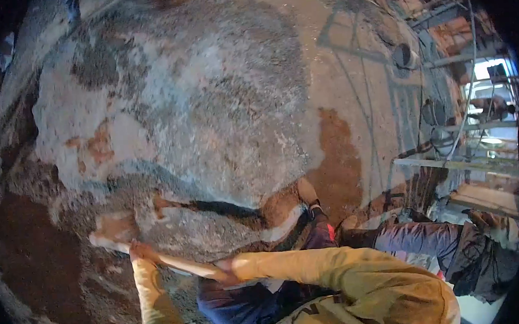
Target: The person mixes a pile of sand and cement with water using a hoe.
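Note:
My left hand (143,252) is closed around the pale wooden handle of a hoe (185,264), close to its head. Farther back on the same handle, my right hand (227,271) is closed too. The hoe's broad brownish blade (118,225) is blurred and lies over the wet grey mix at the lower left. In front of both hands spreads a large mound of grey mortar or concrete mix (208,111), with a dark groove along its near edge. Yellow sleeves cover both my arms.
A bare ankle and a dark trouser leg (318,221) stand at the mound's near edge. Dark clothing (421,241) shows at the right. Beyond are a round container (405,56), poles and boards (491,200). A distant person (496,106) appears at the far right.

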`<state>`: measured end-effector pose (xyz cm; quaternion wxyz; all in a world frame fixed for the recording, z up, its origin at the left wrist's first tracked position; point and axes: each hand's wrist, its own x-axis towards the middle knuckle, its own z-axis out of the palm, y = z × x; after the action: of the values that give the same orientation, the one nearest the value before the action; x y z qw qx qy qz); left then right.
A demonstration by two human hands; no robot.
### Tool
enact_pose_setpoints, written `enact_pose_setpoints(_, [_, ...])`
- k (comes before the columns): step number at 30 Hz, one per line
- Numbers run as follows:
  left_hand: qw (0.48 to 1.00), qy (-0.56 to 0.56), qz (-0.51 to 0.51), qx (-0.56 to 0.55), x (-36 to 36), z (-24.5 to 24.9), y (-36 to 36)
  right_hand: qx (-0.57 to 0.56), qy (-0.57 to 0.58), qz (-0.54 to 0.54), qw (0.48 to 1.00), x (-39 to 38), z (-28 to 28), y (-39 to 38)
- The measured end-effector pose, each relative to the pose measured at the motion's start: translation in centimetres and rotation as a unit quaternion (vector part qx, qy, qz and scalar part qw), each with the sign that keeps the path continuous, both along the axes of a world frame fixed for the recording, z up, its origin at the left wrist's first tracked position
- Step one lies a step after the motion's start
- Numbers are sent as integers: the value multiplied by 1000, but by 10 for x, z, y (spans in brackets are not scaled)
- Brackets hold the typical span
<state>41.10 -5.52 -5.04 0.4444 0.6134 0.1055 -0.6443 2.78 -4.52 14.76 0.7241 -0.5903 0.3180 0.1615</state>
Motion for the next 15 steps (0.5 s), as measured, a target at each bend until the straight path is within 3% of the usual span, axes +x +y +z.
enact_pose_setpoints(2, [992,-97,-81,29,6,2,-12,13,17,-30,999,73,-27,-6])
enact_pose_setpoints(4, [935,-246,-251,36,13,-7,-25,22,33,-49,998,121,-47,-19])
enact_pose_setpoints(7, [716,-446,-531,80,-14,-9,-39,69,88,-51,992,118,-47,-31])
enact_pose_setpoints(10, [604,-432,-666,70,-79,-9,-39,12,139,-72,988,62,-23,-25])
enact_pose_setpoints(12, [568,-381,-729,30,-137,-8,-30,-56,121,-104,986,23,-13,-18])
enact_pose_setpoints(15, [550,-276,-787,-40,-222,7,-16,-45,207,-87,973,-16,-2,0])
